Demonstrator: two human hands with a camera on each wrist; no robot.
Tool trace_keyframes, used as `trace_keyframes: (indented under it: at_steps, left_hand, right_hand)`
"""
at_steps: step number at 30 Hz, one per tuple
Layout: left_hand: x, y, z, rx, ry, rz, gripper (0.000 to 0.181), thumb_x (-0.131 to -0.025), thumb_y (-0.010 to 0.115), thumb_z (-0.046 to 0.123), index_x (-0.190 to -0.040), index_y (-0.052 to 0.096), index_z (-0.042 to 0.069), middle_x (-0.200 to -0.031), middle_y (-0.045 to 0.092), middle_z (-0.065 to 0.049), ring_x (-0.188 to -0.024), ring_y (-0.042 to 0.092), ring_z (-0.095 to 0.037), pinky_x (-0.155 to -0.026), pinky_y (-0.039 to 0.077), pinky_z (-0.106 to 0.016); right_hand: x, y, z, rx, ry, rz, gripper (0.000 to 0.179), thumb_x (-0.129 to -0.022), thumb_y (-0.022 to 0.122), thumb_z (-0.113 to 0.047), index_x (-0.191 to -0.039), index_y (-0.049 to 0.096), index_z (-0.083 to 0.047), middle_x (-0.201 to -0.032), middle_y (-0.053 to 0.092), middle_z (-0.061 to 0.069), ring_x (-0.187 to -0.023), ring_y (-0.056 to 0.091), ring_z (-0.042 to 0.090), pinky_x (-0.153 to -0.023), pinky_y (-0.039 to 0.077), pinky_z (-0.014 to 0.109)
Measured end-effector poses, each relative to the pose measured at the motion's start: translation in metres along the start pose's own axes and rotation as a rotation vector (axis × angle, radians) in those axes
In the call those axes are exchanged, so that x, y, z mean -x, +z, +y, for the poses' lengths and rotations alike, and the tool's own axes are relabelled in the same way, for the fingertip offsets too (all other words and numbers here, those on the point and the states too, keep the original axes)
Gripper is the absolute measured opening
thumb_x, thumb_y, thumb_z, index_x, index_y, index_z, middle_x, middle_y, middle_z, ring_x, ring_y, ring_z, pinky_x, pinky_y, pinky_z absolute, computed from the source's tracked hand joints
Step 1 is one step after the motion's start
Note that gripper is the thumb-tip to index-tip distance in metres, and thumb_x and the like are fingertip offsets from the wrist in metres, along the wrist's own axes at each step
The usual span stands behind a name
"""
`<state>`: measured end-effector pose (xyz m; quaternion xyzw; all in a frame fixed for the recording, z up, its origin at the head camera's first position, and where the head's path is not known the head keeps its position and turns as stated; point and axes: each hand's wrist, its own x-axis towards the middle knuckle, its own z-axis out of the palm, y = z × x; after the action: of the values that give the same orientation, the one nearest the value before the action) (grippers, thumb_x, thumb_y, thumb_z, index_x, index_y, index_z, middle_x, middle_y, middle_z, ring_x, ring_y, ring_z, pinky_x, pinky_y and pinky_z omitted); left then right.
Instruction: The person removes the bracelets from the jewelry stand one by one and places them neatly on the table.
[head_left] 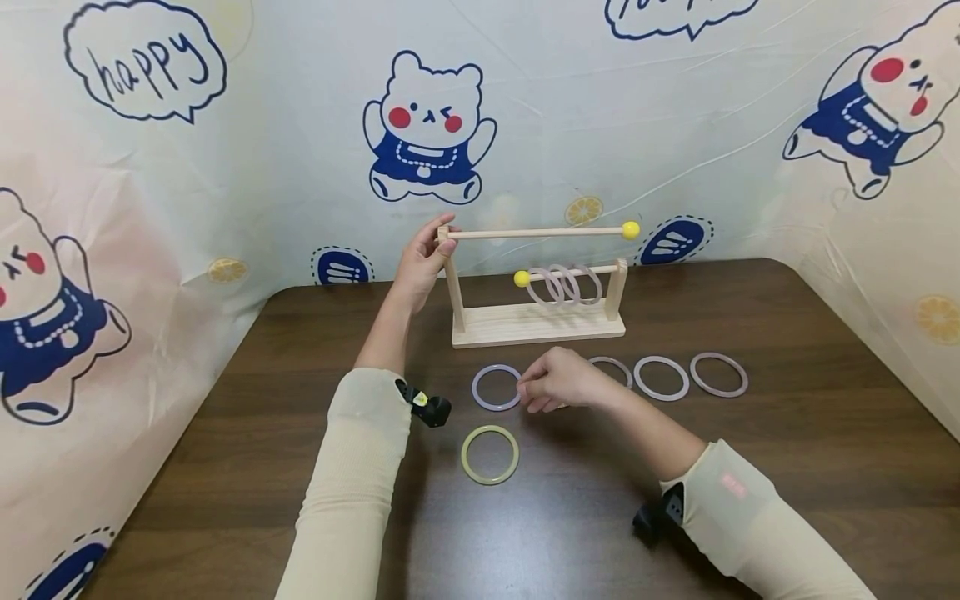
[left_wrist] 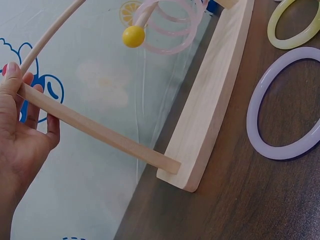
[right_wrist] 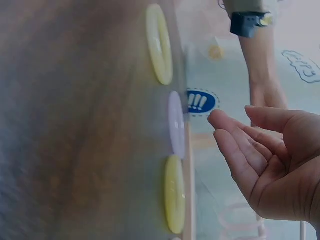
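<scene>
My left hand (head_left: 420, 265) grips the top of the left post of a wooden ring stand (head_left: 536, 329), thumb in front; the left wrist view shows the same hold on the post (left_wrist: 95, 125). Over the table, my right hand (head_left: 566, 379) hovers just right of a purple ring (head_left: 476, 389). Its fingers are loosely bent with nothing between them in the right wrist view. Beneath it lies a yellow ring (right_wrist: 172, 197), mostly hidden from the head view. Another yellow ring (head_left: 465, 457) lies nearer the front.
Several pale pink rings (head_left: 551, 287) hang on the stand's lower rod, which ends in a yellow ball (head_left: 522, 279). The upper rod (head_left: 540, 234) bears no rings. To the right lie a whitish ring (head_left: 638, 377), a pinkish ring (head_left: 693, 372) and a partly covered ring (head_left: 612, 360).
</scene>
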<state>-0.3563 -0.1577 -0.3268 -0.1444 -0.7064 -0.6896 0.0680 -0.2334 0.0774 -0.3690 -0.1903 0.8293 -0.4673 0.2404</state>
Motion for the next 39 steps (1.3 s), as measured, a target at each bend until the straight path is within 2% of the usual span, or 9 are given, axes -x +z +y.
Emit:
trace_keyframes:
  at_steps: [9, 17, 24, 27, 33, 39]
  left_hand:
    - [-0.001, 0.0, -0.001, 0.011, 0.001, 0.0, 0.044, -0.093, 0.053, 0.013, -0.136, 0.046, 0.013, -0.131, 0.046, -0.02, -0.106, 0.047, -0.017, -0.09, 0.036, -0.032]
    - [-0.003, 0.0, -0.001, 0.022, 0.006, 0.003, 0.043, -0.093, 0.053, 0.013, -0.135, 0.047, 0.013, -0.13, 0.047, -0.019, -0.103, 0.047, -0.016, -0.088, 0.037, -0.031]
    - [-0.001, 0.001, 0.0, 0.016, 0.014, 0.004, 0.043, -0.093, 0.053, 0.013, -0.135, 0.048, 0.013, -0.129, 0.048, -0.019, -0.101, 0.048, -0.016, -0.086, 0.037, -0.03]
    - [-0.001, 0.001, 0.0, 0.022, 0.011, 0.004, 0.043, -0.093, 0.052, 0.012, -0.135, 0.047, 0.013, -0.129, 0.047, -0.02, -0.102, 0.048, -0.016, -0.087, 0.037, -0.03]
    - [0.0, 0.001, 0.0, 0.021, 0.009, 0.0, 0.043, -0.093, 0.052, 0.012, -0.136, 0.047, 0.012, -0.13, 0.046, -0.021, -0.104, 0.048, -0.016, -0.087, 0.037, -0.03]
    - [0.0, 0.0, 0.001, 0.014, 0.004, -0.007, 0.044, -0.093, 0.053, 0.013, -0.137, 0.046, 0.013, -0.13, 0.047, -0.019, -0.105, 0.047, -0.017, -0.089, 0.037, -0.031]
  right_hand:
    - [-0.002, -0.023, -0.006, -0.025, -0.018, 0.071, 0.024, -0.09, 0.056, -0.006, -0.106, 0.063, 0.01, -0.091, 0.068, 0.017, -0.077, 0.067, 0.023, -0.069, 0.052, 0.039]
    - [-0.007, -0.037, -0.009, 0.038, -0.047, 0.215, 0.026, -0.089, 0.059, -0.008, -0.109, 0.063, 0.009, -0.095, 0.067, 0.019, -0.085, 0.066, 0.025, -0.071, 0.052, 0.034]
    - [-0.01, -0.046, -0.007, 0.164, -0.069, 0.308, 0.03, -0.087, 0.061, -0.012, -0.113, 0.063, 0.004, -0.093, 0.068, 0.015, -0.081, 0.064, 0.024, -0.066, 0.049, 0.027]
    - [-0.013, -0.049, -0.005, 0.152, -0.078, 0.35, 0.031, -0.088, 0.061, -0.012, -0.114, 0.063, 0.004, -0.096, 0.068, 0.016, -0.082, 0.063, 0.026, -0.066, 0.049, 0.028]
    - [-0.016, -0.055, -0.001, 0.059, -0.089, 0.451, 0.031, -0.091, 0.058, -0.013, -0.117, 0.06, 0.005, -0.107, 0.064, 0.02, -0.097, 0.061, 0.029, -0.079, 0.049, 0.037]
    - [-0.019, -0.058, 0.001, 0.006, -0.126, 0.594, 0.028, -0.09, 0.059, -0.01, -0.113, 0.063, 0.005, -0.104, 0.065, 0.019, -0.098, 0.061, 0.028, -0.079, 0.047, 0.037]
